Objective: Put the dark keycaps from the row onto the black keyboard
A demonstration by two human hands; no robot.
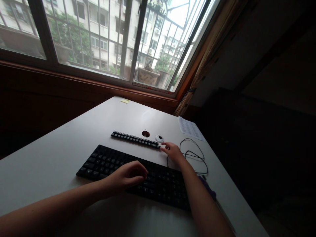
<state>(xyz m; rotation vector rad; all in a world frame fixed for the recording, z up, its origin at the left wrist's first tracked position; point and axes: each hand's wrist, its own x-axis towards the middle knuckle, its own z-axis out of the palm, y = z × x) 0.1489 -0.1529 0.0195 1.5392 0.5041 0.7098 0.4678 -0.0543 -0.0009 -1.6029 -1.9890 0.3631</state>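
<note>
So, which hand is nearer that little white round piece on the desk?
Right. The right hand is just short of the white round piece, by the key strip; the left hand is farther back, over the keyboard.

A white worktop (66,144) spreads around both grips. On it, a black keyboard (158,184) lies beneath the left grip (142,172) and extends to both sides of it. A two-row strip of keycaps (134,139) ends at the right grip (163,147). Just beyond the right grip sits a white disc (157,138); right of it lies a looped cable (207,168). Farther beyond are a printed sheet (190,127), to its right, and a yellow note (124,101), to its left.
</note>
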